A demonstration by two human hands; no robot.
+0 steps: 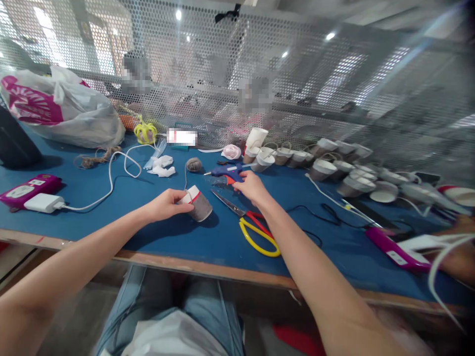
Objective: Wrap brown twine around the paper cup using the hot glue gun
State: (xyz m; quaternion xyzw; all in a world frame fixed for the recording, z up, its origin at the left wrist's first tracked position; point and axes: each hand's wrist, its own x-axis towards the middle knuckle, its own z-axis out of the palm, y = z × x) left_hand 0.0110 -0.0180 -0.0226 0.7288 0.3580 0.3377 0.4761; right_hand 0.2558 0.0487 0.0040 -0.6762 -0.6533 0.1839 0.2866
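Between the fingers of my left hand (171,203) is a small paper cup (201,207), tilted on its side, wrapped in grey yarn with a red line and a white band near its rim. A strand of grey yarn runs from it to a yarn ball (193,164) behind. My right hand (251,186) is closed round the handle of a blue glue gun (227,171) with an orange trigger; its nozzle points left. Below the glue gun lie scissors (259,236) with one yellow and one red handle loop, blades toward the cup.
Several yarn-wrapped cups (322,169) crowd the back right. A purple power strip (31,190) with a white plug sits left, a second purple strip (395,249) right. A plastic bag (70,113) stands back left before the perforated metal screen (208,59). Crumpled white tissue (162,166) lies mid-table.
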